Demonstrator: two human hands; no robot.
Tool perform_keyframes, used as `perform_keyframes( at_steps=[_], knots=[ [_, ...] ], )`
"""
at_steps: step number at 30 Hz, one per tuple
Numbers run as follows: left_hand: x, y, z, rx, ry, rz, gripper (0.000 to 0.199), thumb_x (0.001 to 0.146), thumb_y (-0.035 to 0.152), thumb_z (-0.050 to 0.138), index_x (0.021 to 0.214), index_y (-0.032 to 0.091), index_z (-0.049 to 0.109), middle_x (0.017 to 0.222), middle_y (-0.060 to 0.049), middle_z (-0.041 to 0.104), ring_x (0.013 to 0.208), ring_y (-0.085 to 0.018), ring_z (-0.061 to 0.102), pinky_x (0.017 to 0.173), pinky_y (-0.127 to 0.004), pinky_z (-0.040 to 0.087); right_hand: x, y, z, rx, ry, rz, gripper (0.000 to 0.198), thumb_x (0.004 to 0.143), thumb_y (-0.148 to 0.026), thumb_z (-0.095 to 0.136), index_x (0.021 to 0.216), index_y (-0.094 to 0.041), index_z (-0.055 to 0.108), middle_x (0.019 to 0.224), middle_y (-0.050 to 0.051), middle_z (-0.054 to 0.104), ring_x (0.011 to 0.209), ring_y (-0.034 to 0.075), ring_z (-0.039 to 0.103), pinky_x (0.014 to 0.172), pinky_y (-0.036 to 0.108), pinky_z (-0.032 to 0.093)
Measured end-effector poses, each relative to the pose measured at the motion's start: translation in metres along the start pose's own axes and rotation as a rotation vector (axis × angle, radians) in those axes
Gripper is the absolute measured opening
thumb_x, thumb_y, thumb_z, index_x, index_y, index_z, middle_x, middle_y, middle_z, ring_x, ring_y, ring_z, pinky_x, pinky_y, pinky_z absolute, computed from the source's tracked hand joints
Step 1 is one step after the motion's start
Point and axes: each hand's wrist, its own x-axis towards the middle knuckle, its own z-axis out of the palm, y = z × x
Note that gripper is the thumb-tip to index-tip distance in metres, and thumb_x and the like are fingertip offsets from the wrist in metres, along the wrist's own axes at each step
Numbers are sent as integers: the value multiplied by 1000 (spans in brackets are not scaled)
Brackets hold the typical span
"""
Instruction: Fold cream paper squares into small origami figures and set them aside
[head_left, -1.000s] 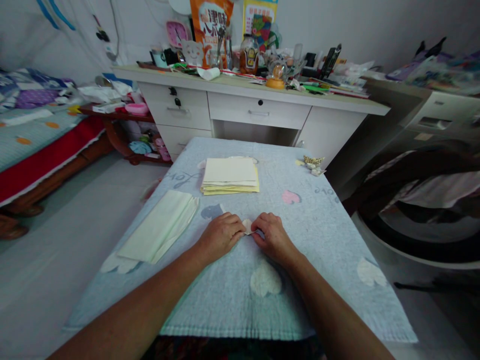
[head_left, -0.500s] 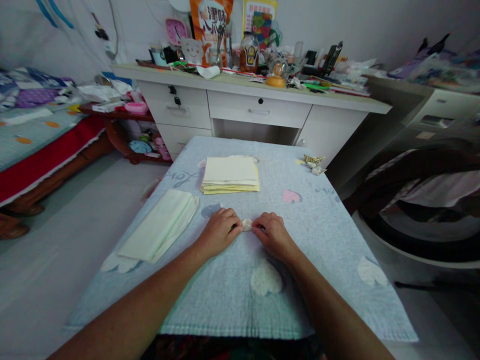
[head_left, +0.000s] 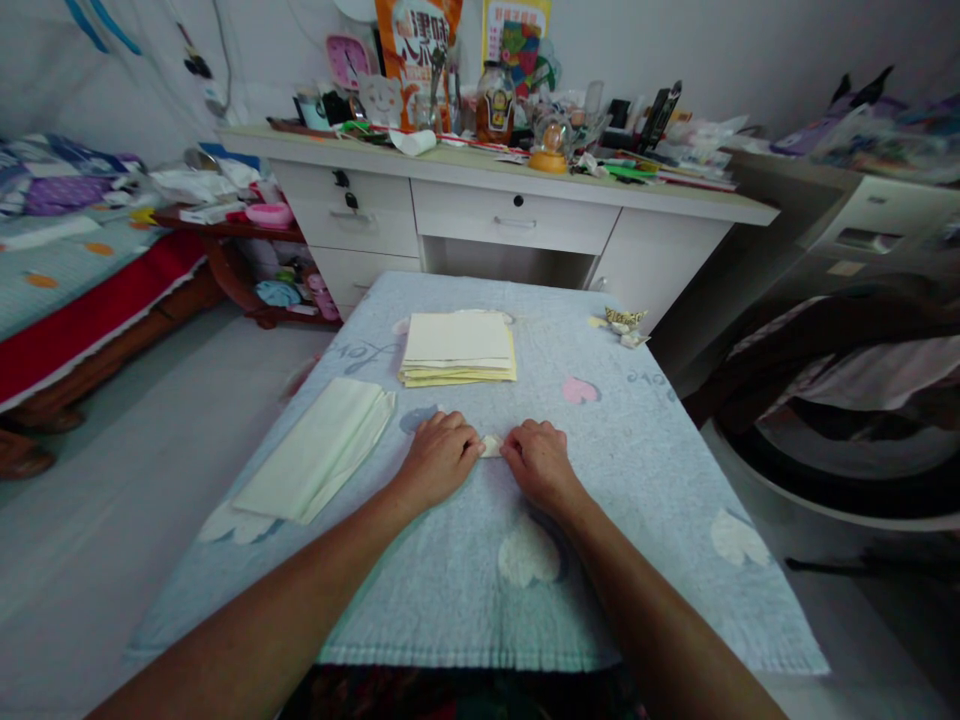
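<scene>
A small piece of folded pale paper (head_left: 491, 446) lies low over the cloth-covered table (head_left: 645, 560), stretched between my two hands. My left hand (head_left: 444, 455) pinches its left end between thumb and fingers. At the opposite end, my right hand (head_left: 541, 460) is closed on it in the same way. Both hands hide the ends of the piece. Beyond them sits a stack of cream and yellow paper sheets (head_left: 459, 345). To the left of my left forearm lie long pale green folded sheets (head_left: 319, 450).
Small folded paper pieces (head_left: 627, 322), one patterned, rest at the table's far right corner. A white desk (head_left: 517, 210) crowded with jars, bags and odds and ends stands behind. On the right is a front-loading washing machine (head_left: 870, 230); a bed (head_left: 75, 270) is at left.
My fingers have closed down more flatly on the paper piece, and my right-hand fingers are curled tighter. It now looks flatter between them. The view has shifted very slightly.
</scene>
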Motion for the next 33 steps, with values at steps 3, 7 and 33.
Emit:
perform_keyframes(
  at_steps=[3,7,33],
  knots=[
    [0,2,1,21,-1,-6,22,89,29,50,76,19,64,83,-4,58,82,-20,52,73,-34,37,1,0,0,-28,-9,-1,18,91,-30,52,85,-20,65,92,6,63,87,21,50,71,32,26],
    [0,2,2,38,16,6,22,90,28,49,76,19,64,83,-5,58,82,-21,51,74,-35,37,1,-1,-2,-62,-18,-22,20,92,-30,49,87,-19,64,93,7,63,87,22,50,72,33,27],
    [-1,6,5,131,63,-5,20,89,30,53,75,18,60,81,-6,56,81,-21,49,76,-35,38,2,-7,2,-128,12,17,21,91,-31,48,86,-17,63,93,10,63,89,24,51,74,35,30]
  ],
)
